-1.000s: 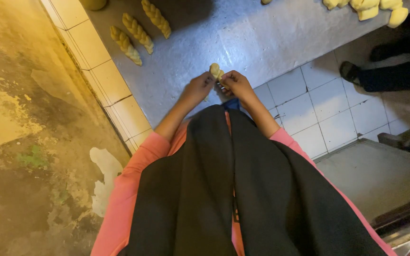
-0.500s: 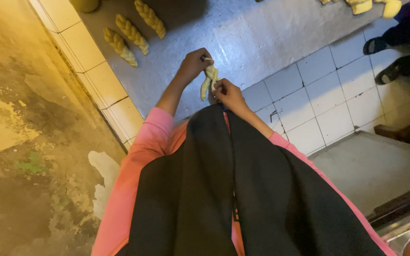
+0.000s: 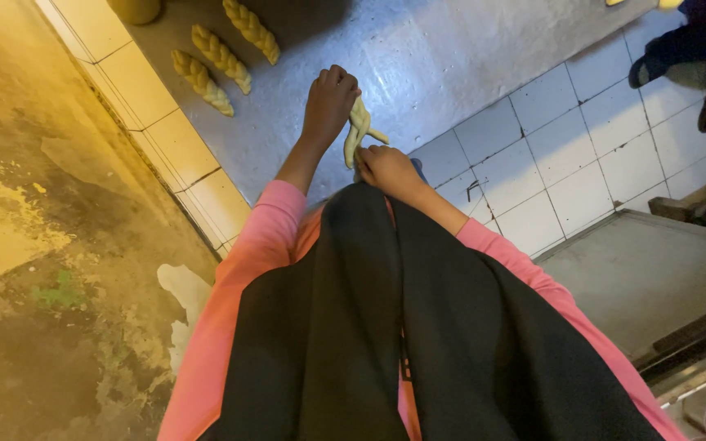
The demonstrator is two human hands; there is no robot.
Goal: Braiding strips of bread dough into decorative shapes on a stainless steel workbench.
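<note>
**Dough braid held between both hands over steel counter**

While the head camera looks steeply down, the left hand (image 3: 330, 100) is seen closed as a fist round the upper end of a pale dough braid (image 3: 356, 131). The right hand (image 3: 387, 169) grips the lower end, fingers curled over it, just beside the dark apron (image 3: 386, 327). Both hands are close together, joined only by the braid, which hangs stretched between them above the grey metal counter (image 3: 451, 57); a loose strand end juts out to one side. Whether the braid touches the counter cannot be told. Pink sleeves (image 3: 263, 237) cover both forearms. Three finished braids (image 3: 221, 59) lie side by side further along the counter, well apart from the hands. White tiles (image 3: 565, 155) face the counter edge.
</note>
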